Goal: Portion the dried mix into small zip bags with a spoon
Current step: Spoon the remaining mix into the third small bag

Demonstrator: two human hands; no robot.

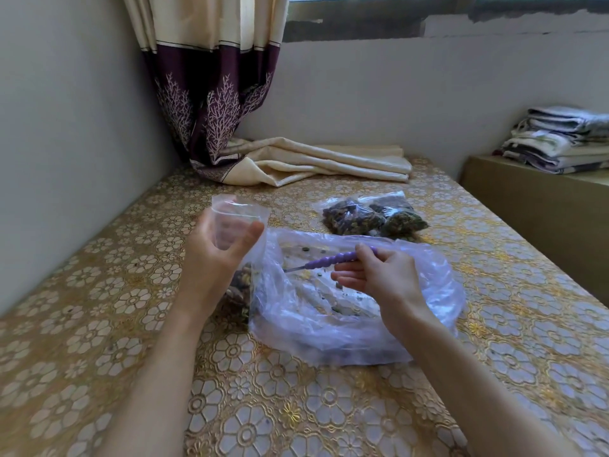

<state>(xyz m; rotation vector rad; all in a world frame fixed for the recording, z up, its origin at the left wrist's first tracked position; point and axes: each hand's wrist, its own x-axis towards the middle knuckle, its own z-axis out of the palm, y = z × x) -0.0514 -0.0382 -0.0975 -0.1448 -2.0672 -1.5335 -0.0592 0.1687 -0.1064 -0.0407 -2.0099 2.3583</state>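
Head view shows the dried mix (240,288) lying as a dark heap at the left end of a large clear plastic bag (356,321) on the table, most of that bag looking flat with only scattered bits across its middle. The right hand (379,275) pinches the purple handle of the spoon (333,259), whose metal end points left into the big bag; the bowl is hidden by plastic, so whether it is loaded cannot be told. The left hand (217,245) grips a small zip bag (238,219) with thumb and curled fingers, mouth up, just above the heap, and it appears empty. Farther back, filled zip bags (372,216) lie together on the patterned tablecloth (99,324). By that count several portions look done, with this bag to fill and the remaining heap to divide.
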